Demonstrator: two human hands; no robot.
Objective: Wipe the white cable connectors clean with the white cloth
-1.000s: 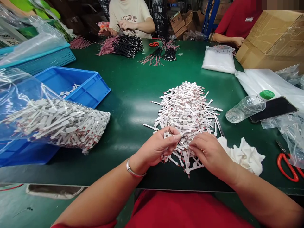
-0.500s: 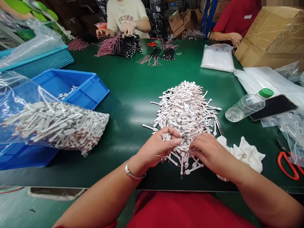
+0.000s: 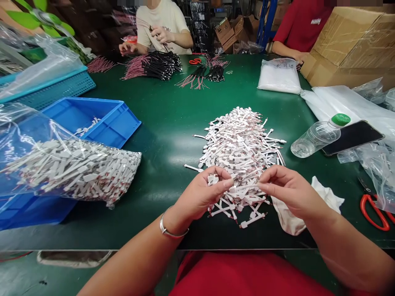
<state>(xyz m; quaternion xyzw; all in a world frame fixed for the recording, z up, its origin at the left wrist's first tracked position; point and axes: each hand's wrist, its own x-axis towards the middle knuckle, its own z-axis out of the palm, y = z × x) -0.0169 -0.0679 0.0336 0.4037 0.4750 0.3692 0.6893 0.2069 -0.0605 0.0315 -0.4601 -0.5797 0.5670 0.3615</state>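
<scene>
A heap of small white strip parts with red wire ends [image 3: 240, 144] lies on the green table [image 3: 173, 119] in front of me. My left hand [image 3: 202, 193] is curled around a bunch of these strips at the heap's near edge. My right hand [image 3: 288, 189] pinches one strip between thumb and forefinger, its other end reaching toward my left hand. A few loose strips [image 3: 251, 220] lie just below my hands.
A clear bag of the same strips [image 3: 70, 168] rests on blue bins [image 3: 92, 119] at left. A white cloth [image 3: 324, 197], a lying water bottle [image 3: 317, 137], a phone [image 3: 353, 137] and red scissors [image 3: 375, 211] sit at right. Two other people work at wire bundles [image 3: 154, 65] across the table.
My right hand has lifted off the heap and moved right, drawing out one strip. My left hand stays closed on its bunch. The view has tilted slightly.
</scene>
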